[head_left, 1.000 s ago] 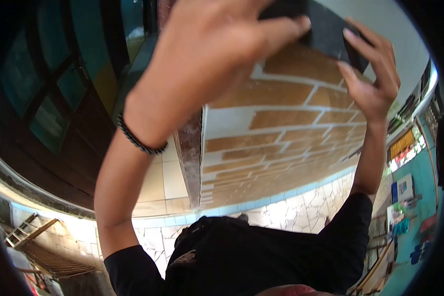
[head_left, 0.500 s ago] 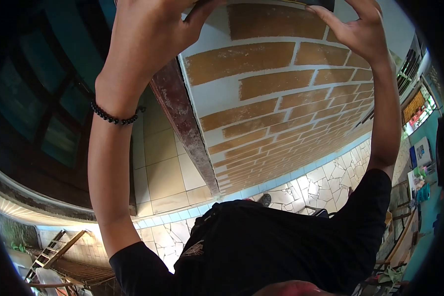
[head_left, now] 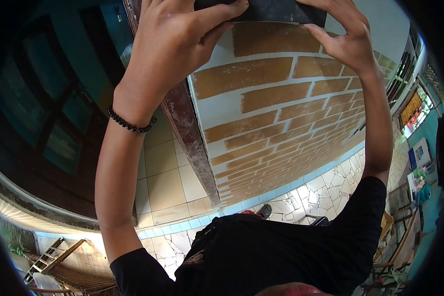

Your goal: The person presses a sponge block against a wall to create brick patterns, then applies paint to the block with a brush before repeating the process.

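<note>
Both arms are raised in front of the painted brick-pattern wall [head_left: 261, 98]. Between the hands, at the top of the head view, is a dark flat rectangular object [head_left: 276, 11]; its upper part is cut off, so its kind does not show. My left hand [head_left: 177, 42], with a black bead bracelet [head_left: 128, 123] on the wrist, grips its left end, thumb along the face. At the right end, my right hand [head_left: 348, 42] closes on it, thumb at the lower edge and fingers above.
A brown door frame [head_left: 192, 133] edges the wall, beside a dark glazed door [head_left: 49, 98]. Below runs a cracked-tile floor [head_left: 325, 190]. A wooden ladder [head_left: 47, 256] leans at lower left. Cluttered items on a table [head_left: 419, 182] stand at right.
The dark object and both hands have come lower in the view, so more of its face shows. My left forearm has shifted slightly right and my right forearm slightly left.
</note>
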A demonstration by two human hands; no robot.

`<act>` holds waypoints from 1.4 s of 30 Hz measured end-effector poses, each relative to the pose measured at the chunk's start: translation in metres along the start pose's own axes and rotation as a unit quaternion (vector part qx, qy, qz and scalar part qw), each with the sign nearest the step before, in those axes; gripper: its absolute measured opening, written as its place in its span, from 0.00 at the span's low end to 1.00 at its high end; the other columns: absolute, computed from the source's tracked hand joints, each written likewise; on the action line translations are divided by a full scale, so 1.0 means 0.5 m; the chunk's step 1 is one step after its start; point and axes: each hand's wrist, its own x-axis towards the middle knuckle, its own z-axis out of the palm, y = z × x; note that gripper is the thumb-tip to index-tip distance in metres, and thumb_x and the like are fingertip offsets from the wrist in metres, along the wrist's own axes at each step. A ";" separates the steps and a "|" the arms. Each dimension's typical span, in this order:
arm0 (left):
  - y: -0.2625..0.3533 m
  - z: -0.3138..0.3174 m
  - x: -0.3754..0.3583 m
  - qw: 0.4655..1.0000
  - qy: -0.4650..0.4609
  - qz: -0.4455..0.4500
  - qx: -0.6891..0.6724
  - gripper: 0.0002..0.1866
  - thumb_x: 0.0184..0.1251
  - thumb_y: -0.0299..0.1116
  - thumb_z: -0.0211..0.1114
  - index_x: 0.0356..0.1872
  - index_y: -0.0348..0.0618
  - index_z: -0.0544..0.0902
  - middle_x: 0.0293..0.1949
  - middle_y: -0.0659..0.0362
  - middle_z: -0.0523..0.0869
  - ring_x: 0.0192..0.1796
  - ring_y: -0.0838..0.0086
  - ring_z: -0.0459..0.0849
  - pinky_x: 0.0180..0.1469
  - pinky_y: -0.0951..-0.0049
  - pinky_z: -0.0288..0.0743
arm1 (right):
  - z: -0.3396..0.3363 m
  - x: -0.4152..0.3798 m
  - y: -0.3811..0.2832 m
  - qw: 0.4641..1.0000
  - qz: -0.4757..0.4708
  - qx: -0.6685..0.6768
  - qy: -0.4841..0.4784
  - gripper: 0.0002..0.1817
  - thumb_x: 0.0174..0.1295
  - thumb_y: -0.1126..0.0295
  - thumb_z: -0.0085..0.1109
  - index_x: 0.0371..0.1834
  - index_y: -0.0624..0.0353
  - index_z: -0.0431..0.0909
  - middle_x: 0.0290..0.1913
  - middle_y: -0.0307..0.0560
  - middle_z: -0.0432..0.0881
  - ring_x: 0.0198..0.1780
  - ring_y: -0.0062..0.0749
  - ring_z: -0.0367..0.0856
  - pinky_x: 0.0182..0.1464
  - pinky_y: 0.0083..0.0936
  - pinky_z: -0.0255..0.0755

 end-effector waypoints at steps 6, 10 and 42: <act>0.000 0.000 0.000 1.000 -0.001 0.000 0.002 0.12 0.57 0.25 0.78 0.43 0.44 0.95 0.56 0.54 0.86 0.59 0.60 0.80 0.62 0.57 0.69 | 0.011 -0.005 0.006 1.000 -0.002 0.005 0.011 0.31 0.38 0.80 0.84 0.52 0.55 0.91 0.55 0.50 0.89 0.54 0.38 0.86 0.55 0.33 0.83; -0.004 0.005 -0.002 1.000 -0.009 -0.003 0.024 0.12 0.57 0.26 0.78 0.43 0.45 0.95 0.56 0.55 0.86 0.59 0.61 0.80 0.64 0.57 0.67 | 0.012 -0.005 0.012 1.000 -0.005 0.009 0.007 0.30 0.38 0.80 0.84 0.52 0.56 0.91 0.56 0.50 0.89 0.53 0.37 0.86 0.54 0.32 0.83; 0.022 -0.003 0.016 0.992 -0.059 -0.050 0.101 0.16 0.52 0.23 0.81 0.44 0.46 0.96 0.56 0.57 0.88 0.60 0.65 0.80 0.64 0.59 0.61 | 0.001 0.009 0.036 0.999 -0.045 0.008 -0.004 0.31 0.37 0.77 0.85 0.52 0.55 0.91 0.52 0.48 0.91 0.49 0.39 0.83 0.53 0.35 0.79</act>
